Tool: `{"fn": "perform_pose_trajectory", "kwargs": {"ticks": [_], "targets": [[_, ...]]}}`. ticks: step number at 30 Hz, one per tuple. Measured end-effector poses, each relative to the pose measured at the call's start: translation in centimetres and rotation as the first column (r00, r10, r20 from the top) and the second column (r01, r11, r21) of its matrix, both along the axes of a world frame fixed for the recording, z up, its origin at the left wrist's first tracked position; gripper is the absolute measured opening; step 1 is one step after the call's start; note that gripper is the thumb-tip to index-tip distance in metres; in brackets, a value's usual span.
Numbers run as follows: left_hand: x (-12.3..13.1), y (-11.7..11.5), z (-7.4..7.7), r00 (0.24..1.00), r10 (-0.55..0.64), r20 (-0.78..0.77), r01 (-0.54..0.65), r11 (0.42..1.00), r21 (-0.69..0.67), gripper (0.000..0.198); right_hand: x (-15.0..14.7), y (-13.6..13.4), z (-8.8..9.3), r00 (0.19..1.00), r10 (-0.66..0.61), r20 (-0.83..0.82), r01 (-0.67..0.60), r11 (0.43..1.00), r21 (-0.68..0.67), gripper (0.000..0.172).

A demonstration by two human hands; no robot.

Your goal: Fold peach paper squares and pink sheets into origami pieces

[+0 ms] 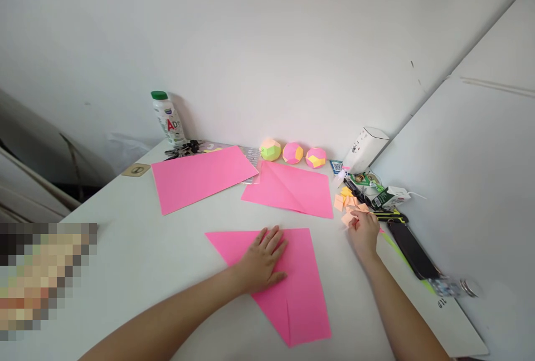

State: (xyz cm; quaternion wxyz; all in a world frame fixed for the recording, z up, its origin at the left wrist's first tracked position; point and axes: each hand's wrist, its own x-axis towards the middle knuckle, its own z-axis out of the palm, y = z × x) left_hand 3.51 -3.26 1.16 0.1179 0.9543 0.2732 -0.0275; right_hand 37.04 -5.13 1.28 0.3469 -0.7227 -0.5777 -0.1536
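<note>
My left hand (pixel 265 261) lies flat with fingers spread on a pink sheet of paper (pixel 307 294). That sheet has one side folded over into a slanted edge, and a short slit or crease runs near its lower end. Over at the right, my right hand (pixel 364 234) is curled down at a pile of small folded peach paper pieces (pixel 339 202). Its fingertips are bunched together there, and what they hold, if anything, I cannot make out. A yellow and black utility knife (pixel 395 216) lies just beyond its knuckles.
Two more pink sheets (pixel 200 180) (pixel 292 191) lie farther back. Along the wall stand a white bottle (pixel 169 121), several keys (pixel 184 149), three paper balls (pixel 292 152) and a white holder (pixel 364 150). A black phone (pixel 413 249), small carton (pixel 390 198) and clear jar (pixel 451 287) line the right side.
</note>
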Motion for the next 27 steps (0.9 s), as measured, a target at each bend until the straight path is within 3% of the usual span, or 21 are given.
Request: {"fn": "perform_pose_trajectory", "kwargs": {"ticks": [3, 6, 10, 12, 14, 16, 20, 24, 27], "targets": [[0.0, 0.0, 0.6, 0.997, -0.001, -0.077, -0.005, 0.997, -0.082, 0.075, -1.0, -0.6, 0.6, 0.991, 0.115, -0.066, -0.110, 0.991, 0.081, 0.018], [0.0, -0.6, 1.3, 0.994, 0.013, -0.106, -0.025, 0.993, -0.112, 0.072, -3.8, -1.5, 0.9, 0.936, 0.334, -0.109, -0.326, 0.942, 0.079, 0.018], [0.0, -1.6, 2.1, 0.992, -0.002, -0.128, -0.012, 0.995, -0.104, 0.067, -9.0, -2.3, 0.0, 0.762, 0.638, -0.115, -0.642, 0.766, -0.007, 0.024], [0.1, -1.9, 2.4, 0.992, -0.008, -0.127, -0.002, 0.997, -0.074, 0.067, -11.1, -2.2, -0.6, 0.677, 0.728, -0.106, -0.734, 0.678, -0.037, 0.026], [0.3, -2.2, 2.3, 0.996, -0.005, -0.087, 0.004, 1.000, -0.015, 0.067, -12.2, -1.8, -1.0, 0.627, 0.773, -0.098, -0.779, 0.626, -0.043, 0.028], [0.6, -2.4, 1.8, 1.000, 0.029, -0.006, -0.029, 0.997, 0.070, 0.065, -12.5, -1.5, -1.1, 0.615, 0.783, -0.094, -0.788, 0.614, -0.039, 0.028], [1.5, -3.1, 0.0, 0.989, 0.101, 0.108, -0.118, 0.979, 0.165, 0.052, -12.1, -1.4, -0.8, 0.654, 0.751, -0.093, -0.756, 0.653, -0.047, 0.021], [2.0, -3.7, -1.9, 0.970, -0.107, 0.216, 0.055, 0.971, 0.233, 0.049, -11.1, -1.6, -0.4, 0.704, 0.703, -0.101, -0.710, 0.701, -0.067, 0.016], [2.0, -3.6, -2.6, 0.941, -0.209, 0.265, 0.145, 0.959, 0.244, 0.046, -9.7, -1.8, -0.3, 0.701, 0.704, -0.108, -0.712, 0.697, -0.078, 0.014]]}}
